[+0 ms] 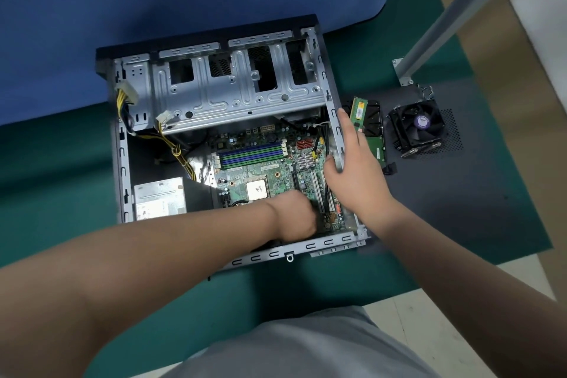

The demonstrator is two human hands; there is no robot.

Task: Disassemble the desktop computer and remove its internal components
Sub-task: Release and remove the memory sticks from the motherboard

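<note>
**Both hands at the open case**

I see the desktop computer [221, 138] lying open on the desk [61, 193], motherboard [264, 169] exposed. My left hand [294, 218] is curled down inside near the board's front edge; whether it holds anything I cannot tell. My right hand [352, 169] grips the case's right wall. A RAM stick [358, 112], hard drive [375, 135] and cooler fan [418, 129] lie beside it.

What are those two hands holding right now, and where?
The right hand grips the right side wall of the computer case, thumb inside. The left hand is curled down over the motherboard; what it holds cannot be told.
</note>
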